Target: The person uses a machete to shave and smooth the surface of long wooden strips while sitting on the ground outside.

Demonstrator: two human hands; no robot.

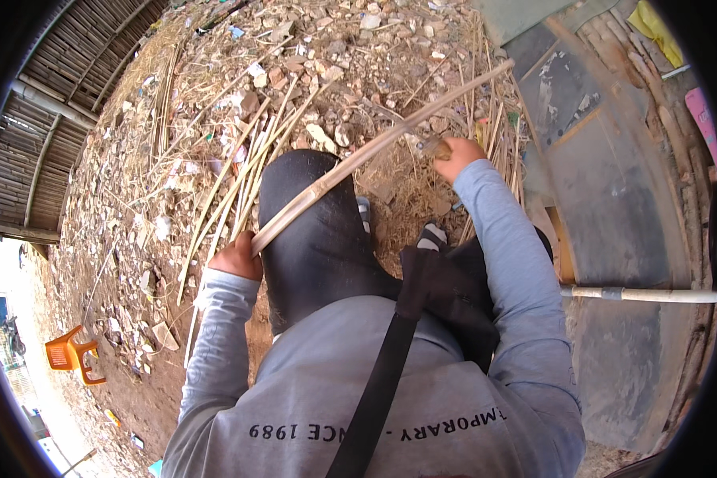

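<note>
My left hand is closed round the near end of a long split bamboo strip. The strip slants across my left thigh, up and to the right, and its far end is over the littered ground. My right hand is closed on the brownish handle of what looks like a knife. Its thin grey blade points up and left, partly behind the strip. Whether the blade touches the bamboo I cannot tell.
Thin bamboo strips lie in a loose pile beyond my left knee. Stones and scraps cover the ground. Dark boards lie to my right, with a pale pole across them. An orange plastic chair stands at left, below a bamboo-slat wall.
</note>
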